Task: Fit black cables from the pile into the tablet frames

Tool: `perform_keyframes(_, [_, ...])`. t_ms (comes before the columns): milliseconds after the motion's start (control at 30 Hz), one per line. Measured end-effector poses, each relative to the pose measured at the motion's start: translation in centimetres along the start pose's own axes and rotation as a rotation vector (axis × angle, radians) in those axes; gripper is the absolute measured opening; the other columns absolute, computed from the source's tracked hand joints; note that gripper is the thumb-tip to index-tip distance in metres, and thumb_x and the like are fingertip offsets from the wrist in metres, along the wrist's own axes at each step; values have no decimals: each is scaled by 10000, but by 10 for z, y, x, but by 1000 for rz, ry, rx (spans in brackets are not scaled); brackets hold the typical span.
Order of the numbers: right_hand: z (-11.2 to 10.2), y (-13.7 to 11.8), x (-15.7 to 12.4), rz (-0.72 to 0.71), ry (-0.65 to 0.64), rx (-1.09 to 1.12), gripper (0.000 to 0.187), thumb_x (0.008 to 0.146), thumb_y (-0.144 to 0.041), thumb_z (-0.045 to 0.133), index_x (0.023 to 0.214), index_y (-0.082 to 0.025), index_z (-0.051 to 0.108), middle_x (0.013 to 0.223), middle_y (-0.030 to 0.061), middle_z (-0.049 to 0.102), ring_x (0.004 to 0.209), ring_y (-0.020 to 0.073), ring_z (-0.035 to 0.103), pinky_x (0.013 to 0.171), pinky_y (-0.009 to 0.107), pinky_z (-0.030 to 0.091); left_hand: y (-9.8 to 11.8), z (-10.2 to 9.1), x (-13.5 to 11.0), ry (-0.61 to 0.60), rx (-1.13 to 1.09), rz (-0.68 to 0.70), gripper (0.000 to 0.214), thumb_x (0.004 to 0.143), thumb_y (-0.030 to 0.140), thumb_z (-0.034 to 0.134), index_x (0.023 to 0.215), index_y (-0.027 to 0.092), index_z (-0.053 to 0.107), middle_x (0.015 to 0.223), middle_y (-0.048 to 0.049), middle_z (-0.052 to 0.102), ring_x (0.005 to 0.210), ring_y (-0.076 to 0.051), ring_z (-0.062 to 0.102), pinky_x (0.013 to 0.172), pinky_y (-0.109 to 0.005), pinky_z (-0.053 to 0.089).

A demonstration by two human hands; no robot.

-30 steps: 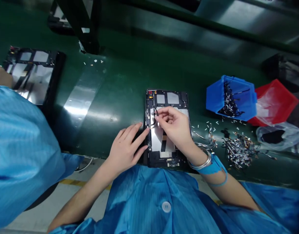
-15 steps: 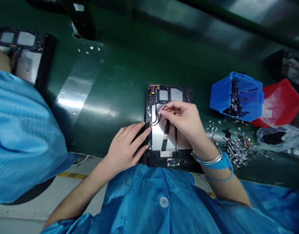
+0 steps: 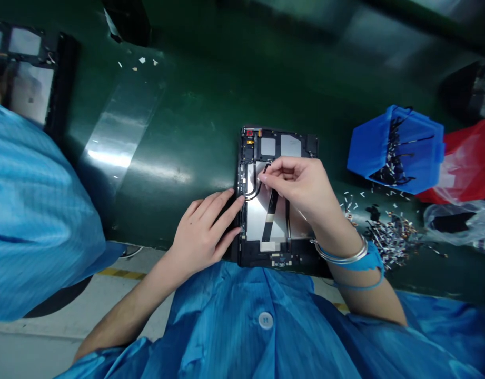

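Note:
An opened tablet (image 3: 252, 218) with a black frame and a silver inner plate lies on the green table in front of me. My right hand (image 3: 299, 181) is above its upper middle, thumb and forefinger pinched on a thin black cable (image 3: 259, 190). That cable curves down to the tablet's left edge. Against this same edge rests my left hand (image 3: 208, 229), fingers spread and fingertips touching the frame. A wide black flat ribbon cable (image 3: 270, 218) runs down the plate, its upper part hidden behind my right hand.
To the right, a blue bin (image 3: 364, 147) holds dark cables, beside a red bin (image 3: 473, 158). Small metallic parts (image 3: 392, 239) lie piled below them, near a clear plastic bag (image 3: 455, 223). At left, a co-worker's blue sleeve (image 3: 40, 210) is beside another opened tablet (image 3: 32, 89).
The view has shifted slightly, so the bins appear farther right and the tablet a little higher. My right hand still pinches the cable; my left hand keeps its place at the tablet's edge.

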State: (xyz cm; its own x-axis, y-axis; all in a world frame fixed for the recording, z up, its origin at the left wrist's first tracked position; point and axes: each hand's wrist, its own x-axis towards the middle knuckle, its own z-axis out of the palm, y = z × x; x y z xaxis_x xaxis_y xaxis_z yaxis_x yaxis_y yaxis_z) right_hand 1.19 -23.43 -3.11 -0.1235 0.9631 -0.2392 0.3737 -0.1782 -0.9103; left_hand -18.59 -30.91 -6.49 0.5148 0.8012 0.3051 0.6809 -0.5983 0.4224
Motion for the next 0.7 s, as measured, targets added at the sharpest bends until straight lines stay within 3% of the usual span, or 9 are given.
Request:
perform_keyframes(300, [-1,-3,3,-46,-52,-82,163,732,-307,693,672,-164,640,627,-1,616,584,103,532,547,258,419,1,3,-3,20,70,-7,462,924,256,484,1374,151,481,1306,-185,571,1159,-307,561,846,-389,445])
perform_keyframes(700, [-3,4,4,-139,22,-222,37,735,-203,686,724,-168,683,621,-24,593,551,83,474,551,254,379,-1,-1,12,-12,214,81,281,925,296,475,1117,157,627,1239,-186,615,1090,-317,593,786,-395,429])
